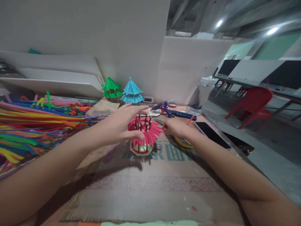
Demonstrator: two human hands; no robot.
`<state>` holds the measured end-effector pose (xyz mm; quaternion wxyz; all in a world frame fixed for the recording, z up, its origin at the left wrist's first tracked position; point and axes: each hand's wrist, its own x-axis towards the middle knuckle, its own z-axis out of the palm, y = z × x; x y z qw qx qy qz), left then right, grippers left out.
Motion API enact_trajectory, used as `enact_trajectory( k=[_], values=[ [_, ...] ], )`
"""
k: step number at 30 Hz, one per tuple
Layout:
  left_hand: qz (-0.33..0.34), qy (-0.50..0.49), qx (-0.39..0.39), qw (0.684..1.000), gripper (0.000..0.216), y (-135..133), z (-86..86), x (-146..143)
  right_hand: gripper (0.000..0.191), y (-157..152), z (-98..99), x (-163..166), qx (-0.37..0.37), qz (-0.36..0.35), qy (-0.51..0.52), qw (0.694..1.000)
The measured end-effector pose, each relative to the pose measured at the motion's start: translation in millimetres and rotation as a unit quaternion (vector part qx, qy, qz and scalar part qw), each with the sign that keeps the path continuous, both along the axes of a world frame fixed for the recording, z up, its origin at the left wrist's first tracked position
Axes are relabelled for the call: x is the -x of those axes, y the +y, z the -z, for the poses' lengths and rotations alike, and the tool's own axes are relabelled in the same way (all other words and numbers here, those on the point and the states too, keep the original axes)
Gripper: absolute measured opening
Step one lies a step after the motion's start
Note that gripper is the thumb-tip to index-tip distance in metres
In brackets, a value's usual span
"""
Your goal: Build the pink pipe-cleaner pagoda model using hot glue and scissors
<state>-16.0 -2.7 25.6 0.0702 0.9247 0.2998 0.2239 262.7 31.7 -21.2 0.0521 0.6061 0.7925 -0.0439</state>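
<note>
A small pavilion model of pink pipe cleaners stands on the cardboard, with brown posts and a pale base edged in red. My left hand is at its left side, thumb and fingers spread apart around the upper part; I cannot tell whether they touch it. On the right, my right hand is beside the pink fringe with its fingers curled in. What those fingers hold, if anything, is hidden. A blue hot glue gun lies behind the pavilion, its small red light lit.
Bundles of coloured pipe cleaners fill the left. Behind stand a green pavilion and a blue one. A clear jar, a phone and a yellow ring are on the right. White boards wall the back.
</note>
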Motion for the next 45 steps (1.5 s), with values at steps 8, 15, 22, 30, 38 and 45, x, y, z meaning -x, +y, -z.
enact_trajectory(
  k=[8,15,22,30,38,45],
  values=[
    [-0.044,-0.037,-0.024,0.998,0.093,-0.9,-10.0,13.9,0.018,3.0,-20.0,-18.5,-0.129,0.025,0.113,0.985],
    [-0.102,-0.117,-0.083,0.984,0.047,-13.8,-16.0,14.0,0.014,-52.4,-58.7,-3.2,-0.321,-0.081,0.327,0.885],
    [-0.017,-0.137,-0.146,0.979,0.027,-15.9,-14.4,5.9,0.011,-85.1,-59.9,16.1,-0.316,-0.189,0.322,0.872],
    [-0.011,-0.097,-0.185,0.978,0.03,-15.9,-15.6,1.5,0.013,-84.9,-57.2,18.4,-0.355,-0.198,0.291,0.866],
    [-0.081,-0.055,-0.342,0.935,0.033,-2.1,-8.7,13.1,0.021,-67.7,-55.7,1.9,-0.512,-0.258,0.087,0.815],
    [-0.05,-0.028,-0.347,0.936,0.028,-6.3,-4.9,10.1,0.022,-68.3,-52.8,3.2,-0.475,-0.264,0.124,0.83]
  ],
)
